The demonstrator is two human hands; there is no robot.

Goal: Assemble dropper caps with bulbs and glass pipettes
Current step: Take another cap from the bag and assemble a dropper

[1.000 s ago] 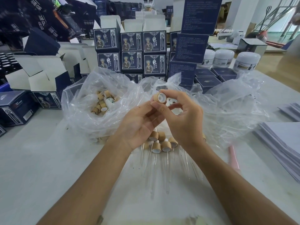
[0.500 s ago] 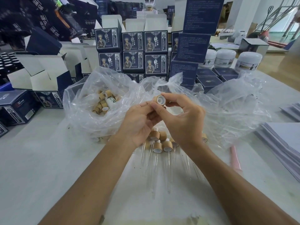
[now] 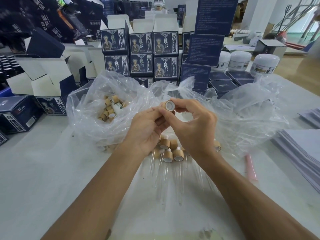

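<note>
My right hand (image 3: 194,129) pinches a wood-coloured dropper cap (image 3: 169,106) between thumb and forefinger, its white-lined opening turned toward me. My left hand (image 3: 145,129) is curled next to it, fingertips against the cap's underside; what it holds is hidden. Below the hands, several finished droppers (image 3: 170,155) lie on the table with their glass pipettes (image 3: 164,181) pointing toward me. A clear plastic bag (image 3: 90,118) at the left holds several loose caps (image 3: 108,109).
Crumpled clear plastic (image 3: 245,115) spreads to the right. Stacked dark blue product boxes (image 3: 141,56) and open cartons (image 3: 39,78) stand behind. White jars (image 3: 240,60) sit at the back right. Paper stacks (image 3: 301,149) and a pink strip (image 3: 250,168) lie at the right.
Both hands have stayed together over the droppers. The cap between the right fingers has turned slightly, showing more of its white inside.
</note>
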